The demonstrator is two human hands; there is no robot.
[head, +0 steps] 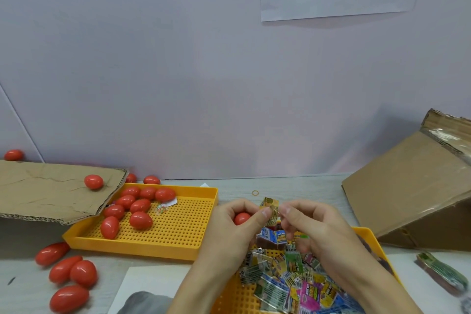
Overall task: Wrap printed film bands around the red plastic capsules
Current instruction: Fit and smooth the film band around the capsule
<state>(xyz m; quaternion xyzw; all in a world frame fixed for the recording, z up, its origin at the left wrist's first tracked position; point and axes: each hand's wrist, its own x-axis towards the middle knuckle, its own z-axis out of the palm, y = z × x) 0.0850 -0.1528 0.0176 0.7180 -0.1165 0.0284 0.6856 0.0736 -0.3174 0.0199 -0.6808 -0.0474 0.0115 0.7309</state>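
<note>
My left hand cups a red capsule in its curled fingers, and its thumb pinches one edge of a printed film band. My right hand pinches the band's other edge between thumb and forefinger. The band is held above the near yellow tray, just right of the capsule. Below my hands that tray holds a heap of loose printed bands. Several plain red capsules lie in the far yellow perforated tray.
A cardboard flap slopes at the left with one capsule on it. More capsules lie loose on the table at the lower left. A tilted cardboard box stands at the right. A bundle of bands lies at the far right.
</note>
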